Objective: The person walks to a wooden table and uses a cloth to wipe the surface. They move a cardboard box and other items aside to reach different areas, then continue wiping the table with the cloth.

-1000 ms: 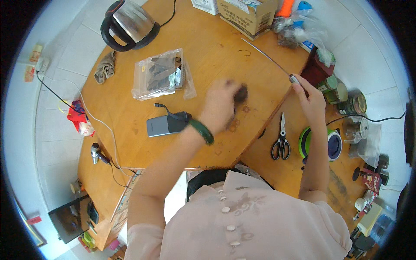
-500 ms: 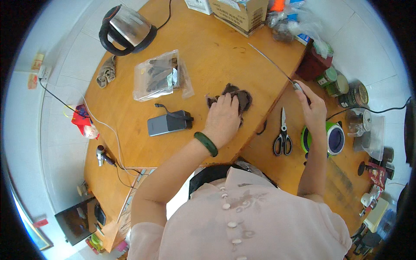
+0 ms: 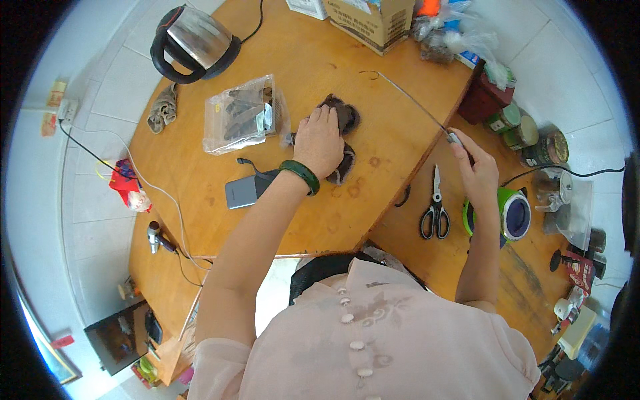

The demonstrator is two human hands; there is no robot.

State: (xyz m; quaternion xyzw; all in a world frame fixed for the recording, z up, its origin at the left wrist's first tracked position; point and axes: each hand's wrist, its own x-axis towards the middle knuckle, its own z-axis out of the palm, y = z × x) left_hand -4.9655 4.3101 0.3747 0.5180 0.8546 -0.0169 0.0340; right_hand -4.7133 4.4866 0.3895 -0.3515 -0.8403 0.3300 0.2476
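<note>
From here I count one left hand (image 3: 320,143) atop one brown cloth (image 3: 347,119), grip unclear to me, and one right hand (image 3: 477,165) clasping one slim metal rod (image 3: 417,101).

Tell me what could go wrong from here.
The left hand on the dark cloth might bump the clear plastic bag beside it. The left forearm, hiding part of the grey device, could nudge it. The thin metal rod in the right hand reaches over the table and might scratch it.
</note>
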